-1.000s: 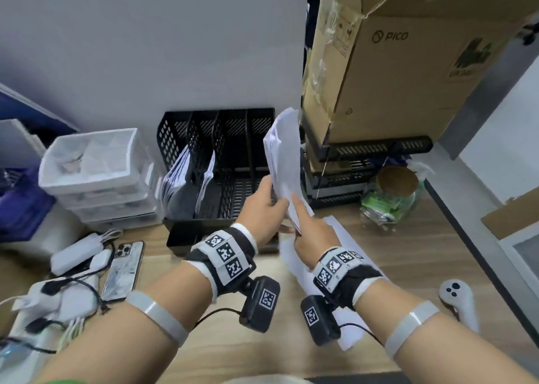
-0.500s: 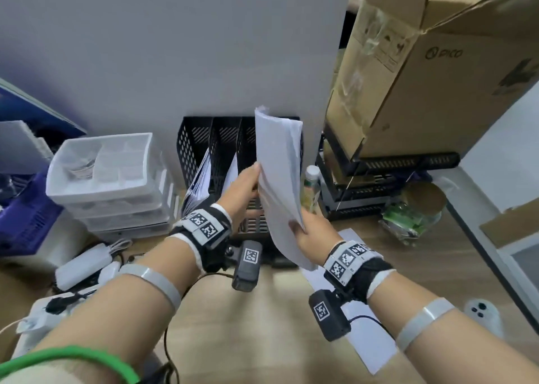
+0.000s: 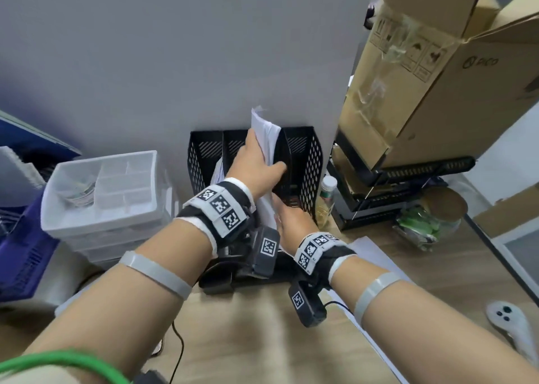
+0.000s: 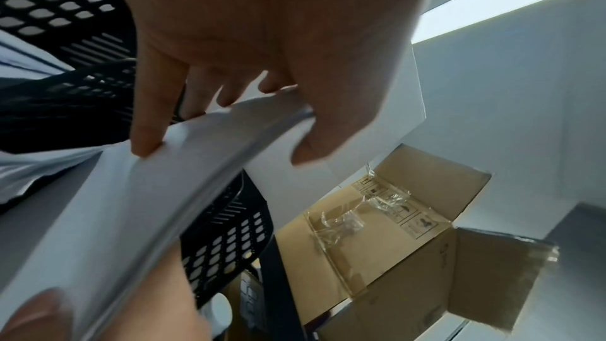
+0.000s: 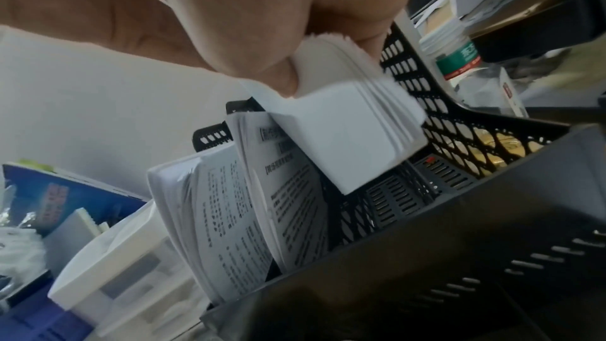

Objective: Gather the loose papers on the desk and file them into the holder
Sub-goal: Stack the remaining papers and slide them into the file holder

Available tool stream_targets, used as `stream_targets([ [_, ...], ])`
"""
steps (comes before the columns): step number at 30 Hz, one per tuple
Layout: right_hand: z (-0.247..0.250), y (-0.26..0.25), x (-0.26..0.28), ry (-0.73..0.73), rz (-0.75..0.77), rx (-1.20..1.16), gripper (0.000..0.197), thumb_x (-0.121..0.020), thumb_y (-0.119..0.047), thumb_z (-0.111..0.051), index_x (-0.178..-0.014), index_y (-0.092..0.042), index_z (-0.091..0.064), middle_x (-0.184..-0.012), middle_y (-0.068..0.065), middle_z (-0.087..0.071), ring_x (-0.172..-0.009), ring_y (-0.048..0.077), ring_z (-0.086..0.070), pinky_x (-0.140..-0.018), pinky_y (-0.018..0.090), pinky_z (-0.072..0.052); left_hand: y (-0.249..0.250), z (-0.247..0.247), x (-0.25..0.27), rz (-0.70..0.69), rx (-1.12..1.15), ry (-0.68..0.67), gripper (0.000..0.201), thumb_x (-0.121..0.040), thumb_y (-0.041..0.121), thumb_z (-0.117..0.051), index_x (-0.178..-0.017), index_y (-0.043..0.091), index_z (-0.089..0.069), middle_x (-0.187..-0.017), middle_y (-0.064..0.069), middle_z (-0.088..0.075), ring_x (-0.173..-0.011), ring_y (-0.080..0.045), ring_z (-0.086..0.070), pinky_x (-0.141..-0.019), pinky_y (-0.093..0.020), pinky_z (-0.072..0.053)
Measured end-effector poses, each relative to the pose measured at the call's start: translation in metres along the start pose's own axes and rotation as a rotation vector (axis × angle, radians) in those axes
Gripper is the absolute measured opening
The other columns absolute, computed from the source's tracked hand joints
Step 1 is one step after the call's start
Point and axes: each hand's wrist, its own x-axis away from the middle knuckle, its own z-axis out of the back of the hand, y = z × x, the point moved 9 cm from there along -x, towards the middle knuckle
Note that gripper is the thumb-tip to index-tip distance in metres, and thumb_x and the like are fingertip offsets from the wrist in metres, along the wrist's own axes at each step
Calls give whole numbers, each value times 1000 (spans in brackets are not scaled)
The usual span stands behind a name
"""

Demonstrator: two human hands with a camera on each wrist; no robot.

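Note:
A black mesh file holder (image 3: 306, 162) stands against the grey wall. I hold a stack of white papers (image 3: 267, 133) upright over it, its lower end down between the dividers. My left hand (image 3: 262, 157) grips the stack's upper part, fingers (image 4: 147, 113) on one face and thumb on the other. Below it, my right hand (image 3: 281, 213) pinches the near edge of the stack (image 5: 354, 134). Printed papers (image 5: 249, 217) stand in the holder's left slots. One loose white sheet (image 3: 376, 255) lies on the desk under my right wrist.
A large cardboard box (image 3: 437, 86) sits on black trays (image 3: 414, 173) right of the holder, with a bottle (image 3: 328, 194) and a jar (image 3: 434, 217) beside them. White drawer boxes (image 3: 102, 197) stand at left. A white controller (image 3: 509, 322) lies at the desk's right.
Both hands have carried the paper stack forward and down, from in front of the holder into its slots. The view has moved closer to the holder.

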Motion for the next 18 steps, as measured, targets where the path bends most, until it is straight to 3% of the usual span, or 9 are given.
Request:
stream_targets([
  [1,-5,0,-4,-1,0,-1,77,-93,-15,-46,-139,-52,3,-95,18,-70,-83,38,-67,-76,47,-55,-6,4,-1,21,-42,15,58,-83,29,-57,-138,18,-42,-117,-7,-61,-109,-30,-61,-88,-37,-50],
  [3,-15,10,-10,-16,-40,-9,84,-90,-10,-46,-139,-56,4,-89,15,-70,-76,35,-67,-72,44,-56,-17,9,-1,39,-61,32,22,-83,16,-45,-102,15,-57,-94,-9,-64,-95,-37,-65,-78,-39,-54],
  [5,-24,25,-16,-46,-125,-10,81,-88,-9,-45,-145,-51,-4,-90,12,-68,-77,34,-66,-72,43,-56,-31,11,-3,70,-5,46,15,-81,19,-40,-73,16,-53,-78,-10,-62,-85,-41,-68,-76,-47,-60],
  [8,-31,44,-26,-81,-249,46,51,-89,-21,-45,-137,-30,-32,-106,10,-65,-91,34,-65,-78,43,-54,-46,16,-8,107,52,98,30,-86,31,-40,-72,11,-58,-76,-15,-68,-74,-37,-71,-72,-50,-62],
  [10,-34,52,-34,-86,-324,122,38,-92,-36,-41,-126,-20,-43,-114,12,-63,-98,34,-63,-77,39,-50,-43,22,-8,85,13,143,33,-91,29,-42,-75,7,-60,-76,-16,-68,-73,-37,-70,-72,-50,-61],
  [14,-44,58,-46,-135,-434,61,46,-90,-42,-47,-126,-14,-45,-113,13,-66,-96,33,-66,-74,33,-48,-31,23,-7,-9,-86,186,35,-98,21,-38,-63,18,-40,-61,-1,-52,-73,-34,-62,-70,-40,-53],
  [16,-51,55,-49,-126,-459,-105,45,-88,-39,-53,-125,-14,-46,-109,12,-67,-93,32,-68,-77,33,-53,-33,17,-7,-9,-152,179,32,-98,20,-38,-67,15,-38,-63,-1,-47,-70,-31,-52,-66,-35,-43],
  [18,-59,50,-51,-108,-456,-193,40,-92,-33,-50,-125,-12,-46,-114,16,-66,-99,34,-65,-79,34,-50,-41,8,-7,12,-203,140,32,-95,17,-40,-63,16,-36,-65,-4,-49,-66,-30,-50,-63,-34,-42],
])
